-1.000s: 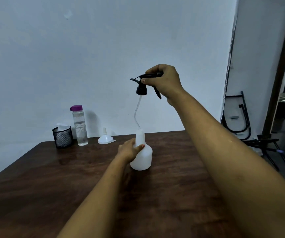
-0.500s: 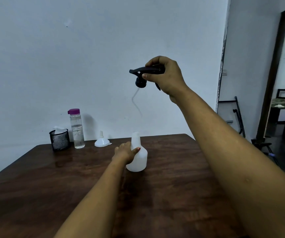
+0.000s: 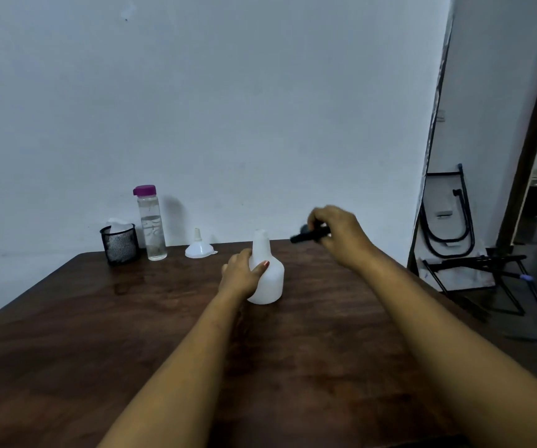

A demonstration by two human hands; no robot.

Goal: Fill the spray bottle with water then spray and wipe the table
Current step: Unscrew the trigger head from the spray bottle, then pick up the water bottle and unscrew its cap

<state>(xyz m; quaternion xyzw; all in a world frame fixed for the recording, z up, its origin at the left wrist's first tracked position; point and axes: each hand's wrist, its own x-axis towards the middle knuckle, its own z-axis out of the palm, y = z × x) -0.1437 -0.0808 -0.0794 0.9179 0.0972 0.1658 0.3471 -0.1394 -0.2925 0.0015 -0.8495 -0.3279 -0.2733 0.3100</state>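
Observation:
A white spray bottle [image 3: 268, 276] stands upright and uncapped on the dark wooden table [image 3: 105, 324]. My left hand [image 3: 240, 275] grips its left side. To its right, just above the table's far edge, my right hand [image 3: 338, 231] is closed on the black spray head [image 3: 307, 236], which is blurred and lies roughly level. A clear water bottle [image 3: 151, 227] with a purple cap stands at the back left. Beside it a white funnel [image 3: 198, 248] rests mouth down.
A black mesh cup [image 3: 119, 244] holding white tissue sits at the table's back left corner. A white wall runs right behind the table. On the floor to the right are folded black frames [image 3: 454, 227] and a doorway.
My right hand has dropped with the spray head from high above the bottle to table level on the bottle's right. The left hand stays on the bottle.

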